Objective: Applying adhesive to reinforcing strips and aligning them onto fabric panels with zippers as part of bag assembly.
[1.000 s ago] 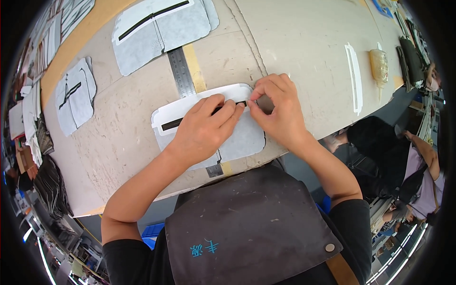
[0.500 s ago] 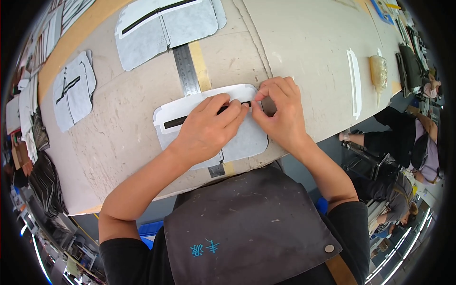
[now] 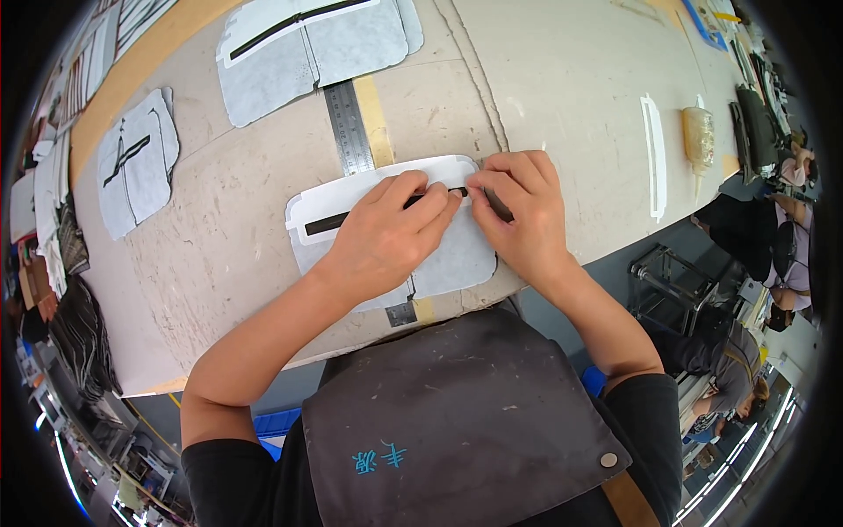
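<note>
A pale grey fabric panel (image 3: 455, 253) with rounded corners lies near the table's front edge, with a white band along its far side. A narrow black strip (image 3: 327, 223) runs lengthwise in a white-edged slot there. My left hand (image 3: 383, 230) rests over the slot, fingers bent and closed, with their tips on the strip near its right end. At that same end my right hand (image 3: 525, 215) pinches with thumb and forefinger. Whatever is between its fingertips is too small to make out. My hands cover the middle of the strip.
Beneath the panel runs a steel ruler (image 3: 349, 132) beside a yellowish tape strip (image 3: 374, 119). Similar panels lie at the back (image 3: 351, 53) and left (image 3: 140, 176). On the right are a white slotted strip (image 3: 654, 158) and a bottle of yellowish liquid (image 3: 699, 140). People sit beyond.
My right hand has shifted slightly down and its fingers have drawn closer together, still at the strip's right end. My left hand stays in place on the panel.
</note>
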### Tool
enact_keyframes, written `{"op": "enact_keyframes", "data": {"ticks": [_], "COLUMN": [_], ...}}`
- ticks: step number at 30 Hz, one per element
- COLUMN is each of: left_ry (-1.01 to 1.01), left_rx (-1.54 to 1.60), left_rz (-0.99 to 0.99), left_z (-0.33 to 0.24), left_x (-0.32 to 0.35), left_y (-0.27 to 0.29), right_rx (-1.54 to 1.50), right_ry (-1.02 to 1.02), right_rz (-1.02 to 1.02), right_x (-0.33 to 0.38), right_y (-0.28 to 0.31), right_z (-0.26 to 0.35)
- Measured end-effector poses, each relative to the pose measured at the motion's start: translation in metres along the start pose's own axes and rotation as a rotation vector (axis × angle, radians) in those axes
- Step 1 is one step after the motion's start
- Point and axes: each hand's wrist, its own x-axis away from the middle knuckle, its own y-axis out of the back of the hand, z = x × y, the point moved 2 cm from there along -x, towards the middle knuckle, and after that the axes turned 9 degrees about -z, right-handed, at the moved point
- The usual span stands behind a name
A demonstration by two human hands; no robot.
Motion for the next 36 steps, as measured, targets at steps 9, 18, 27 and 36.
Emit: {"op": "enact_keyframes", "data": {"ticks": [9, 18, 27, 36], "left_ry": [0.004, 0.084, 0.157, 0.249], "left_rx": [0.002, 0.059, 0.028, -0.119], "left_rz": [-0.01, 0.018, 0.071, 0.388], "left_z": [-0.001, 0.0, 0.001, 0.007], "left_x": [0.0, 0.0, -0.005, 0.005], "left_y": [-0.001, 0.004, 0.011, 0.017], "right_rx": [0.247, 0.152, 0.155, 0.273], "right_ry": [0.285, 0.238, 0.18, 0.174], "right_rz": [0.07, 0.238, 0.355, 0.478], "right_x": [0.009, 0.013, 0.002, 0.009], "right_y": [0.015, 0.031, 0.02, 0.017], "right_z": [0.005, 0.0, 0.007, 0.009]}}
